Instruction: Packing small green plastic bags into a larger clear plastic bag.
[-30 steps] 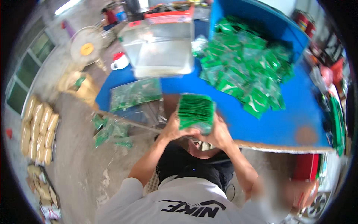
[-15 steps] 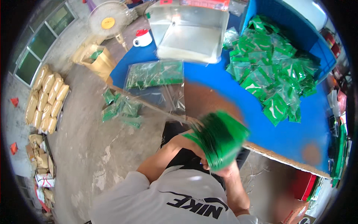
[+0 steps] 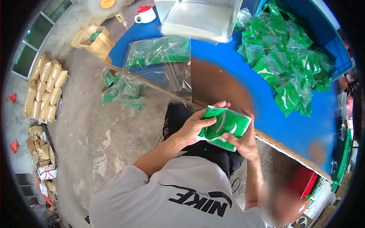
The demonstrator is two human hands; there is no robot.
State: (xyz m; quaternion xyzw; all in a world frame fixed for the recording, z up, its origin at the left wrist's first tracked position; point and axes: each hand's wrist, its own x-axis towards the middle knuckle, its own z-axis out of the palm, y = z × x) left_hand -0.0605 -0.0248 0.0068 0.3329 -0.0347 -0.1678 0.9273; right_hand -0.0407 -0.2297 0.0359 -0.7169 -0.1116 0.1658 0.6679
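Observation:
A stack of flat green plastic packets (image 3: 232, 123) with white curved marks is held between both my hands, above my lap and near the table edge. My left hand (image 3: 197, 125) grips its left side, thumb on top and fingers beneath. On the right side my right hand (image 3: 245, 141) is closed round it, with the thumb pressed on the face. Beyond the hands, a large clear bag (image 3: 159, 57) with green packets inside lies on the blue table (image 3: 213, 57), its open end hanging over the edge. A heap of loose green packets (image 3: 285, 49) covers the table's right side.
A metal tray (image 3: 197, 22) with clear sheets or bags stands at the back, beside a white mug (image 3: 146, 16) with a red lid. Several green packets (image 3: 123, 91) lie on the floor at left. Farther left are a paper sack (image 3: 97, 40) and stacked tan bags (image 3: 43, 87).
The packet stack was fanned and blurred with motion; now it is squared up and steady, its face upward. Both hands have shifted their hold to its two sides. The view has tilted downward.

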